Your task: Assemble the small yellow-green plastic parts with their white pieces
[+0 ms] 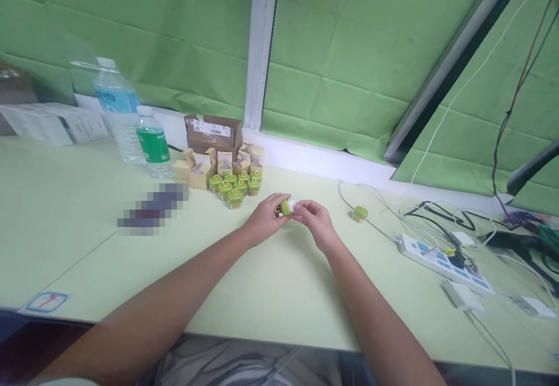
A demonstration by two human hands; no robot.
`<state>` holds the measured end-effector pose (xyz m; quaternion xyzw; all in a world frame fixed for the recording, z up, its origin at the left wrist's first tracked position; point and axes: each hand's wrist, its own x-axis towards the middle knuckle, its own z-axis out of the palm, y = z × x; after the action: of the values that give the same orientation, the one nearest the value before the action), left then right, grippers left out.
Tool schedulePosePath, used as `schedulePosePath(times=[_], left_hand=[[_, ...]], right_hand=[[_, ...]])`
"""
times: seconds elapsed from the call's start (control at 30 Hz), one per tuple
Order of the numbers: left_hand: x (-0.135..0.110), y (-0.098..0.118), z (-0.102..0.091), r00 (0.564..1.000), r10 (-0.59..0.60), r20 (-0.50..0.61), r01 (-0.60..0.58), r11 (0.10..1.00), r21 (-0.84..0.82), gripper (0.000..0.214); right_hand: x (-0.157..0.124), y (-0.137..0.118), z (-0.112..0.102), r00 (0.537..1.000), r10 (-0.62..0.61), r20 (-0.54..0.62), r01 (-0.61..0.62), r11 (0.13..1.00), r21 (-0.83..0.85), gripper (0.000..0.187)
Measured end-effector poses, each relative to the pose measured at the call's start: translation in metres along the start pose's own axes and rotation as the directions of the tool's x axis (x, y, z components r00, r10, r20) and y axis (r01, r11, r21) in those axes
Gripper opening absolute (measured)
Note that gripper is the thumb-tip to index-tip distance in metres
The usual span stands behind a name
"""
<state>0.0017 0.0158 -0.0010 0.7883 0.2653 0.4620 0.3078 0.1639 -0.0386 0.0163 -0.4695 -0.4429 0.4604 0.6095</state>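
Both of my hands meet above the pale green table (271, 281). My left hand (264, 218) and my right hand (315, 220) pinch a small green and white gadget (287, 206) between their fingertips. Behind them lies a cluster of several similar green gadgets (236, 188). Several small tan cardboard boxes (218, 165) stand just beyond, in front of a brown carton (213, 131). One more green gadget (360, 214) sits alone to the right of my hands.
Two water bottles (131, 124) stand at the back left beside white boxes (52, 123). A white power strip (443, 261) with plugs and tangled cables (458, 220) fills the right side. A blurred patch (152, 208) lies left of centre. Green blinds (349, 54) hang behind.
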Motion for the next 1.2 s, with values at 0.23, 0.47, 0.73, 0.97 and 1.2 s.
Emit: schedulePosePath(times=[0.23,0.47,0.73,0.97,1.2], left_hand=[[-0.001,0.003,-0.002,1.000,-0.024,0.004,0.024,0.999,0.031,0.045],[0.000,0.005,-0.002,0.997,-0.069,0.015,0.068,0.996,0.057,0.043],[-0.003,0.017,0.003,0.999,0.035,0.031,-0.034,0.999,-0.031,0.046],[-0.002,0.025,0.000,0.996,-0.054,-0.068,0.052,0.998,-0.027,0.016],[0.001,0.023,0.007,0.979,-0.157,-0.129,0.126,0.967,-0.220,0.019]], right_hand=[[0.000,-0.002,-0.001,0.999,0.032,0.041,-0.033,0.999,0.010,0.034],[-0.002,-0.002,0.003,0.996,0.080,0.049,-0.081,0.996,0.033,0.036],[-0.004,0.003,0.009,0.981,0.113,0.160,-0.142,0.973,0.184,0.040],[-0.002,0.000,0.002,0.964,0.078,0.254,-0.143,0.958,0.249,0.030],[-0.003,0.003,0.004,0.958,0.057,0.279,-0.137,0.952,0.274,0.032]])
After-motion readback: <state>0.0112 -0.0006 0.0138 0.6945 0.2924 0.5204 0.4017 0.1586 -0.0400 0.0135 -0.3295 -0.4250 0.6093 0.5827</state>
